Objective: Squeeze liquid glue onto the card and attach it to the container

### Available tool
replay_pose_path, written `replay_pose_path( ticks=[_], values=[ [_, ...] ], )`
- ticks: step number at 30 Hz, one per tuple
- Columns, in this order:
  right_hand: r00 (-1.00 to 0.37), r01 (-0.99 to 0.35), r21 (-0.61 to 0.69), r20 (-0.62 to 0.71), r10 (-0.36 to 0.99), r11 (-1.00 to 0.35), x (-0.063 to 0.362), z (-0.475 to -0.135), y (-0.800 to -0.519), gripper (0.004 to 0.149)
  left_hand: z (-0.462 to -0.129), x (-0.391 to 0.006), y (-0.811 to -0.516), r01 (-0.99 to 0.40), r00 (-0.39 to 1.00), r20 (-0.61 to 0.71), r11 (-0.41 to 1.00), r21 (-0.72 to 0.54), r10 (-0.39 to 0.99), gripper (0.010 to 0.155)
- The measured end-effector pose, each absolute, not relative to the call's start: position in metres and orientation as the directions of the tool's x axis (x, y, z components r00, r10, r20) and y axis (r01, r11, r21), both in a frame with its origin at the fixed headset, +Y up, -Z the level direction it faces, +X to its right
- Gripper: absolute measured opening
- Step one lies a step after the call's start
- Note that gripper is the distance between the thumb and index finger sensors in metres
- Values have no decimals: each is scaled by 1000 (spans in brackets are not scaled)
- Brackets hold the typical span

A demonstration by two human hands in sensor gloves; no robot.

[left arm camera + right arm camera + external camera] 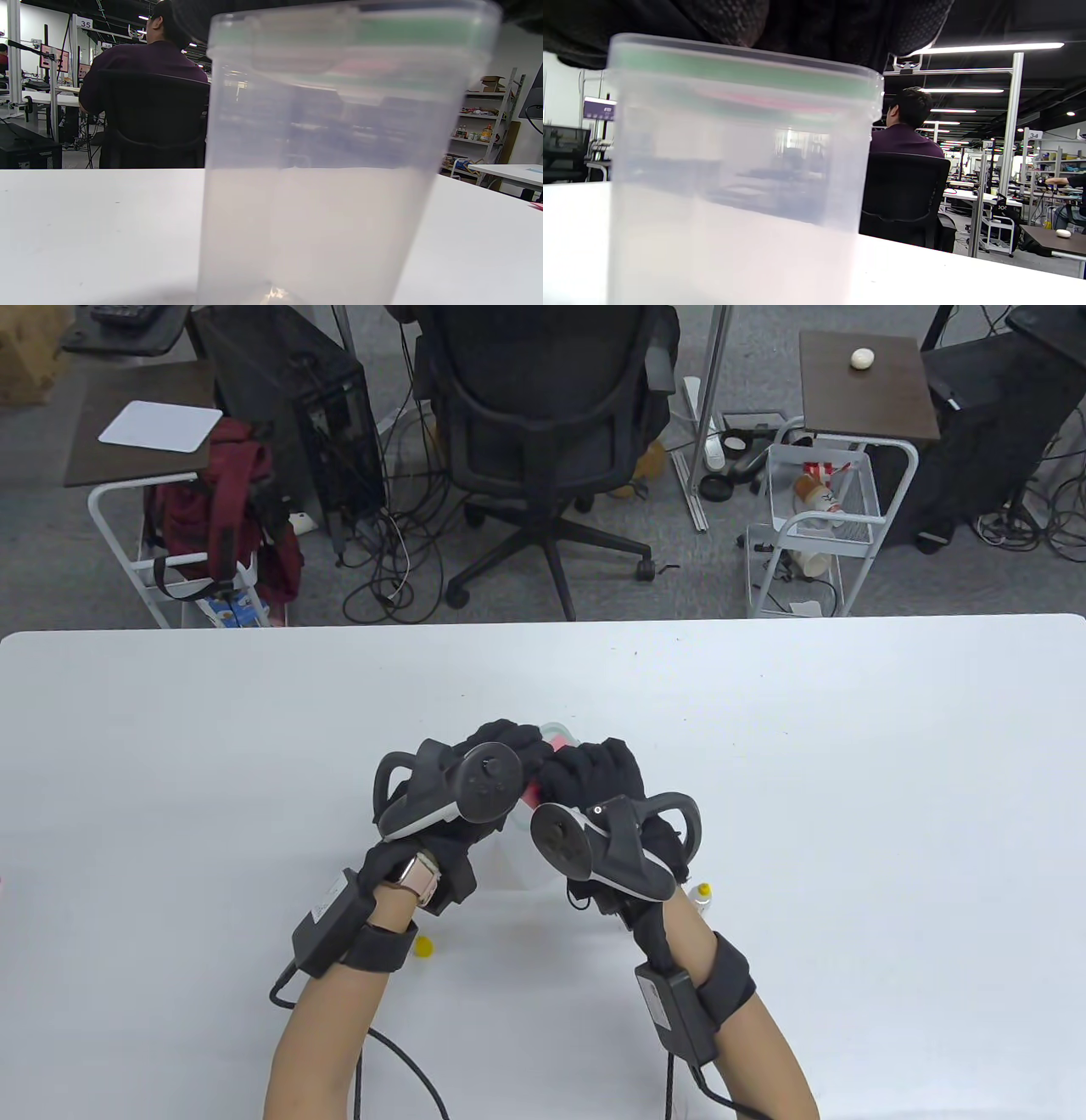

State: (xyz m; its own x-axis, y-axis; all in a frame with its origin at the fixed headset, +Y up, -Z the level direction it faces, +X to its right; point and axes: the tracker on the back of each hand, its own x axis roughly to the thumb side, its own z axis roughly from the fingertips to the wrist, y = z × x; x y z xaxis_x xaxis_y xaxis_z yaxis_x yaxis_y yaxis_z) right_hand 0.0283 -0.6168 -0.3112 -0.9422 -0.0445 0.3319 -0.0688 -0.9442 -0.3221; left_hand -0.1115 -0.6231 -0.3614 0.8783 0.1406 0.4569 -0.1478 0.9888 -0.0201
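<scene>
A clear plastic container (519, 861) with a green-sealed lid stands upright on the white table, mostly hidden under both hands. It fills the left wrist view (331, 178) and the right wrist view (734, 178). A pink card (557, 743) lies on the lid and shows between the hands. My left hand (509, 742) grips the container's top from the left. My right hand (585, 763) rests on the lid and card from the right, its fingers (814, 29) hanging over the lid's edge. A small glue bottle (701, 897) stands by my right wrist.
A yellow cap (422, 947) lies on the table beside my left wrist. The table's far edge (543, 621) faces an office chair (543, 432) and carts on the floor. Glove cables trail off the near edge.
</scene>
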Motion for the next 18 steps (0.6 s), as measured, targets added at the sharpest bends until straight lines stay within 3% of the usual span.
replay_pose_path(
  ticks=[10,15,18],
  values=[
    [-867,-214,-249,493,67,-945,23,-289,-615,38,-361,-112,-624,-159,878,455,987,-20,150,45],
    [-889,-192,-232,453,69,-954,23,-292,-611,37,-361,-112,-623,-155,881,450,988,-23,149,45],
    [-953,-105,-319,302,4,-942,24,-300,-612,38,-361,-112,-623,-154,882,448,988,-19,146,45]
  ],
)
